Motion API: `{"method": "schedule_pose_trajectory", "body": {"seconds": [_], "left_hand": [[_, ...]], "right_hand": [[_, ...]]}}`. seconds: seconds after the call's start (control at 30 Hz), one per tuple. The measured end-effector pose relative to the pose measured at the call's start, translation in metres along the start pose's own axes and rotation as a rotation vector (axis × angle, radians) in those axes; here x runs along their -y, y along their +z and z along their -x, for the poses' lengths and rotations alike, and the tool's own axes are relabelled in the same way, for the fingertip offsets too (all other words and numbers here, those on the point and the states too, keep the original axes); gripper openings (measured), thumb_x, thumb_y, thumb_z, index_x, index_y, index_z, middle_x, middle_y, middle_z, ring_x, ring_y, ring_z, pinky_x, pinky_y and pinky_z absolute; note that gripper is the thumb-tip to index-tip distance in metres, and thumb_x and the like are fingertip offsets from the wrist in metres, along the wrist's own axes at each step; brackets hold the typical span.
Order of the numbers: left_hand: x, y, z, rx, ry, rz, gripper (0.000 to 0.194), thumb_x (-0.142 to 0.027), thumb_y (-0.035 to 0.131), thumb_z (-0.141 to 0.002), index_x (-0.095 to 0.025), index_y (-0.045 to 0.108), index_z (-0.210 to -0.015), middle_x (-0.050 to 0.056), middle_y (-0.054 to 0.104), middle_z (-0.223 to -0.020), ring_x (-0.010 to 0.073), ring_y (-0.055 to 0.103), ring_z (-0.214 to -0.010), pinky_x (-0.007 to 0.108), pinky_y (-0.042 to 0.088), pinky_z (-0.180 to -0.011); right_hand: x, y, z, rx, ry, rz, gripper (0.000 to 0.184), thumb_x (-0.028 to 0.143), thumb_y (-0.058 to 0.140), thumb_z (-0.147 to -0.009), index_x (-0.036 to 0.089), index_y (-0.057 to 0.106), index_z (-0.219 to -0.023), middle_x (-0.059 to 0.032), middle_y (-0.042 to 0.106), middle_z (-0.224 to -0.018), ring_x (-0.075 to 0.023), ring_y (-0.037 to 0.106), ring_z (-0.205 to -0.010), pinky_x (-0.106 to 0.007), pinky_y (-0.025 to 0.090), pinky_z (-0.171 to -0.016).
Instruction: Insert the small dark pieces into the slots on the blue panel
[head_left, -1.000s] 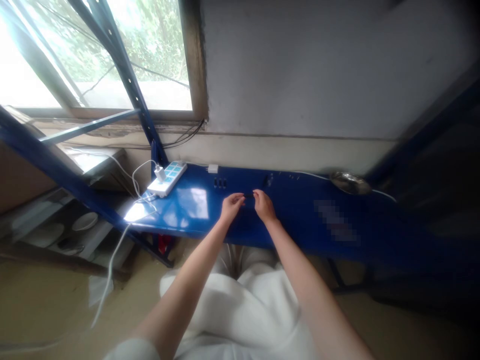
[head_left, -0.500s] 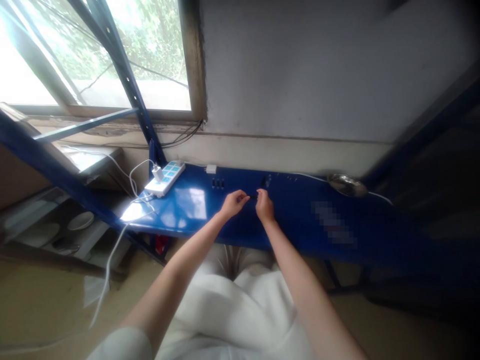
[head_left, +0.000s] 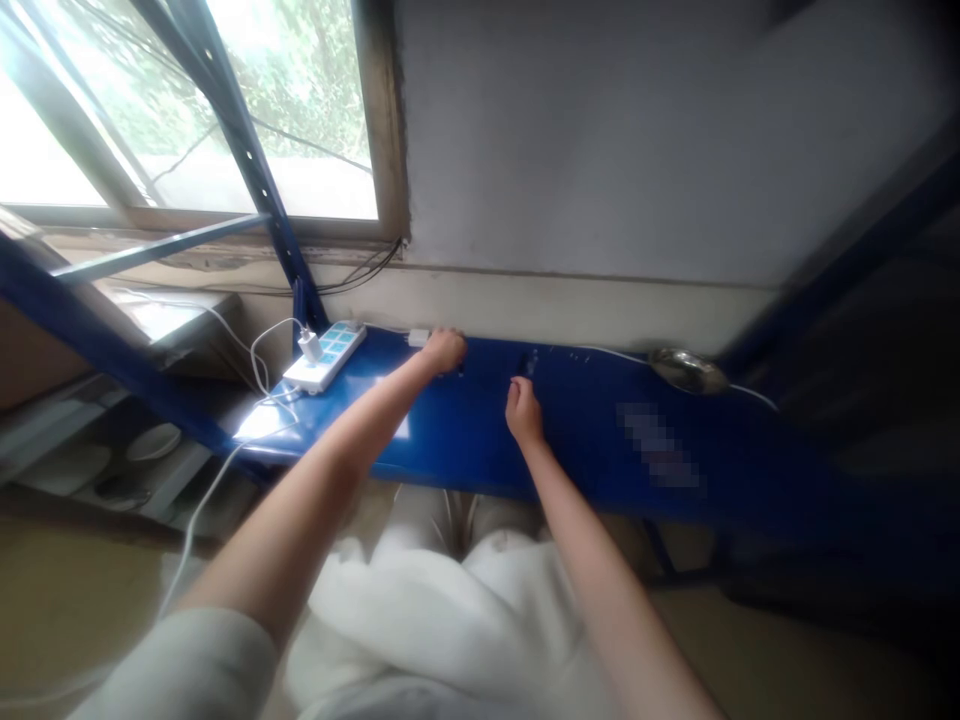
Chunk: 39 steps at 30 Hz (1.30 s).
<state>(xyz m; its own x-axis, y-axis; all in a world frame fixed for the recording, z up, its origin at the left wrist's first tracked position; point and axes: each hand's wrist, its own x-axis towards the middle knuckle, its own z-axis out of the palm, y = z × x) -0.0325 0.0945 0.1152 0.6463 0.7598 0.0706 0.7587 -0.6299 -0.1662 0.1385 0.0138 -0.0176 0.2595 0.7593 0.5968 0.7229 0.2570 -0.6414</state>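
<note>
My left hand point(head_left: 448, 350) is stretched to the back of the blue table point(head_left: 465, 440), knuckles up with the fingers curled down. It covers most of the spot where small dark pieces stood in a row. One small dark piece point(head_left: 460, 370) shows just below its fingers; whether they grip it is hidden. Nearer the front, my right hand point(head_left: 523, 410) is closed in a pinch above the table, and what it holds, if anything, is too small to make out. Behind that hand lies a little group of small dark and clear bits point(head_left: 530, 361).
A white power strip point(head_left: 326, 360) with a plugged-in adapter point(head_left: 310, 345) stands on the left, its cable hanging over the edge. Near the wall are a white plug block point(head_left: 418, 338), tiny bits point(head_left: 579, 357) and a shiny metal bowl point(head_left: 686, 370). A blue upright point(head_left: 259, 170) rises at left.
My left hand has left my right hand and moved back and left to the row of dark pieces. The dark thing between both hands no longer shows there. My right hand has hardly moved.
</note>
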Motion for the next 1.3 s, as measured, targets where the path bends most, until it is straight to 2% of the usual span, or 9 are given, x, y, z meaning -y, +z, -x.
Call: {"method": "schedule_pose_trajectory", "body": {"seconds": [0.13, 0.33, 0.5, 0.7, 1.3], "left_hand": [[0.003, 0.007, 0.003, 0.054, -0.088, 0.023, 0.02, -0.019, 0.054, -0.073, -0.016, 0.068, -0.087, 0.012, 0.061, -0.101, 0.0242, 0.051, -0.098, 0.032, 0.035, -0.081], [0.011, 0.013, 0.004, 0.102, -0.088, -0.002, 0.021, -0.016, 0.056, -0.07, -0.015, 0.067, -0.089, 0.013, 0.061, -0.102, 0.0253, 0.051, -0.098, 0.036, 0.035, -0.082], [0.017, 0.018, 0.002, 0.065, -0.09, 0.018, 0.02, -0.012, 0.051, -0.071, -0.016, 0.067, -0.082, 0.013, 0.061, -0.101, 0.0247, 0.052, -0.096, 0.038, 0.034, -0.082], [0.02, 0.024, 0.001, 0.025, -0.103, 0.038, 0.015, -0.01, 0.054, -0.069, -0.016, 0.066, -0.076, 0.012, 0.062, -0.096, 0.0239, 0.052, -0.091, 0.036, 0.033, -0.081], [0.017, 0.02, 0.002, 0.03, -0.12, 0.042, 0.014, -0.02, 0.054, -0.074, -0.016, 0.066, -0.08, 0.012, 0.062, -0.097, 0.024, 0.052, -0.094, 0.036, 0.033, -0.084]], "right_hand": [[0.001, 0.0, -0.001, -0.005, 0.001, 0.006, 0.036, 0.036, 0.026, -0.088, 0.016, 0.052, -0.104, -0.0145, 0.064, -0.099, -0.0234, 0.062, -0.085, -0.035, 0.047, -0.074], [0.001, 0.0, 0.0, 0.018, 0.027, 0.015, 0.036, 0.035, 0.027, -0.088, 0.015, 0.051, -0.105, -0.0157, 0.064, -0.1, -0.0241, 0.063, -0.088, -0.035, 0.048, -0.074], [0.0, 0.001, 0.0, 0.01, 0.021, 0.018, 0.036, 0.035, 0.027, -0.088, 0.015, 0.051, -0.105, -0.0156, 0.063, -0.1, -0.0239, 0.063, -0.088, -0.035, 0.048, -0.074], [-0.003, 0.002, -0.001, -0.004, 0.006, 0.009, 0.036, 0.038, 0.028, -0.089, 0.016, 0.052, -0.104, -0.0142, 0.064, -0.096, -0.0221, 0.063, -0.086, -0.033, 0.048, -0.072], [-0.002, 0.001, 0.0, 0.001, 0.017, 0.012, 0.035, 0.036, 0.028, -0.088, 0.015, 0.051, -0.105, -0.0153, 0.064, -0.097, -0.0234, 0.063, -0.085, -0.035, 0.048, -0.071]]}}
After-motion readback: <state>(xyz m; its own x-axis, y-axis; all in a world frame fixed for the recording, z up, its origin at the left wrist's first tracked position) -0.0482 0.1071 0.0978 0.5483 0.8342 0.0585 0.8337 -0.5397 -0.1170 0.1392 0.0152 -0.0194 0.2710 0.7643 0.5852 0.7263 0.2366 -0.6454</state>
